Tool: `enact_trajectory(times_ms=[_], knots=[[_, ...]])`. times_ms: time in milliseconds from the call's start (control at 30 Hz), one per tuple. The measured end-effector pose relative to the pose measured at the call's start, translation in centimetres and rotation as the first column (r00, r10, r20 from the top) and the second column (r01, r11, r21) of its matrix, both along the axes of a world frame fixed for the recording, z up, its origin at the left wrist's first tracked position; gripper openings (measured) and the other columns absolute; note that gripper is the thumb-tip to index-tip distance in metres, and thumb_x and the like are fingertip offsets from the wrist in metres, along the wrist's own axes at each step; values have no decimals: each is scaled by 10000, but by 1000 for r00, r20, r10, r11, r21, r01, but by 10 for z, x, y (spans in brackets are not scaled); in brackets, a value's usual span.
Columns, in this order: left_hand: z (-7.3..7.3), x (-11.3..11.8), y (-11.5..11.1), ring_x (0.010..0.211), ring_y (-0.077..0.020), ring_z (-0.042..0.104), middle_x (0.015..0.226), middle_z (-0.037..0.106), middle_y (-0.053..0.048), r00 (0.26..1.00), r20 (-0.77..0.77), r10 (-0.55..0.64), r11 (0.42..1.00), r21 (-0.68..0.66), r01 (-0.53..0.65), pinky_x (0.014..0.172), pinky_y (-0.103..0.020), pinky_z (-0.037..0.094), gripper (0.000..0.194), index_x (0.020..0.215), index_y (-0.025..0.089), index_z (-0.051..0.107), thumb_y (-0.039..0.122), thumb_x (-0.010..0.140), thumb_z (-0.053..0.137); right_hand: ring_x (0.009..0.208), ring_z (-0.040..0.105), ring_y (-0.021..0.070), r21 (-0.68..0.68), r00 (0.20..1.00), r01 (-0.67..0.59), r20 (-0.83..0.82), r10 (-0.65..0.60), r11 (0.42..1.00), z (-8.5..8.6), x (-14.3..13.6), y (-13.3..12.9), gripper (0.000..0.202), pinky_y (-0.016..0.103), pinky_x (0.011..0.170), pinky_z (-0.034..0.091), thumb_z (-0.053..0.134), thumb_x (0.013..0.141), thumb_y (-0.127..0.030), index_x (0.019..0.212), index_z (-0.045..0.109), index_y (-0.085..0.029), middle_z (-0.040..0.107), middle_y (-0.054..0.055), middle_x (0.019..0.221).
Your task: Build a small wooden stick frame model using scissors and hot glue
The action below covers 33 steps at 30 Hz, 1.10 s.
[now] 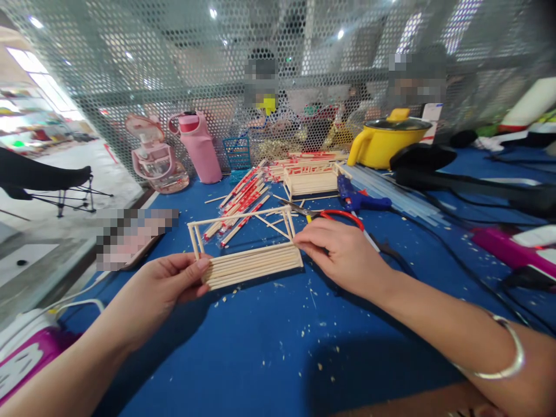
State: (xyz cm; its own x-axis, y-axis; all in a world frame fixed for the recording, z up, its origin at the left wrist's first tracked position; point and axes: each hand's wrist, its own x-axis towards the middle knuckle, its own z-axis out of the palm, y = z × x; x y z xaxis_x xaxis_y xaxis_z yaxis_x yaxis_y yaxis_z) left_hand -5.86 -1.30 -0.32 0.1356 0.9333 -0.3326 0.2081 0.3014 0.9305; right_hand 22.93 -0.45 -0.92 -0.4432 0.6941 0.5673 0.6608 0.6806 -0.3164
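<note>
A small wooden stick frame [256,266] with a slatted base and raised end posts is held just above the blue table. My left hand [180,278] pinches its left end between thumb and fingers. At the frame's right end, my right hand [336,249] has its thumb and fingertips closed on the corner by the post. Scissors [343,215] with red handles lie behind my right hand. Beyond them is a blue glue gun [362,200], beside a second stick structure [313,180]. Bundles of wrapped sticks [243,202] lie behind the held frame.
A pink bottle [200,150] and a clear pink bottle [158,165] stand back left, near a phone [139,240]. Back right are a yellow pot [386,145], translucent glue sticks [391,191], black cables and a magenta power strip [512,249]. Perforated metal mesh [174,63] rises behind.
</note>
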Motion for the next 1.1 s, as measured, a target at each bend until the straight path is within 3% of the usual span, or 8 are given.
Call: enact_trajectory(times_ms=[333, 533, 733, 900, 967, 1100], knots=[[-3, 4, -1, 642, -86, 521, 752, 634, -6, 999, 39, 37, 999, 18, -37, 637, -177, 502, 323, 732, 160, 694, 467, 652, 757, 811, 574, 195, 66, 976, 118, 176, -128, 991, -2, -8, -5, 123, 331, 747, 451, 490, 891, -134, 887, 613, -142, 644, 69, 854], [-12, -4, 8, 736, -156, 591, 829, 679, -37, 987, 38, 154, 973, 165, -159, 746, -290, 515, 424, 821, 151, 701, 513, 607, 760, 778, 553, 184, 83, 976, 142, 152, -153, 986, 2, -4, -4, 135, 319, 717, 431, 448, 914, -145, 861, 572, -155, 617, 56, 812], [-16, -5, 14, 840, -235, 604, 921, 713, -86, 954, -204, 218, 919, 373, -130, 812, -350, 450, 425, 879, 136, 716, 488, 642, 713, 809, 561, 186, 53, 982, 21, 186, -31, 998, 3, 6, 0, 153, 321, 753, 434, 418, 927, -171, 874, 561, -163, 628, 68, 860], [-19, -7, 13, 824, -230, 601, 899, 713, -74, 915, -329, 233, 869, 493, -44, 792, -339, 432, 371, 876, 142, 711, 460, 690, 667, 831, 568, 184, 3, 983, -55, 173, 54, 998, 3, 8, 1, 145, 311, 761, 442, 421, 925, -175, 885, 559, -165, 630, 70, 880], [-16, -10, 10, 723, -198, 589, 810, 703, -57, 908, -324, 266, 866, 495, -77, 704, -310, 445, 377, 836, 144, 702, 487, 686, 660, 846, 568, 172, -11, 990, -79, 118, 80, 997, 6, 9, 0, 129, 295, 773, 440, 431, 922, -167, 887, 556, -168, 630, 62, 891], [-9, -14, 5, 614, -141, 570, 734, 671, -20, 948, -147, 282, 906, 365, -213, 561, -236, 445, 458, 849, 157, 646, 544, 610, 705, 831, 565, 145, -42, 995, -102, 7, 102, 994, 15, 12, -3, 120, 262, 765, 435, 443, 923, -169, 869, 549, -182, 622, 38, 870]])
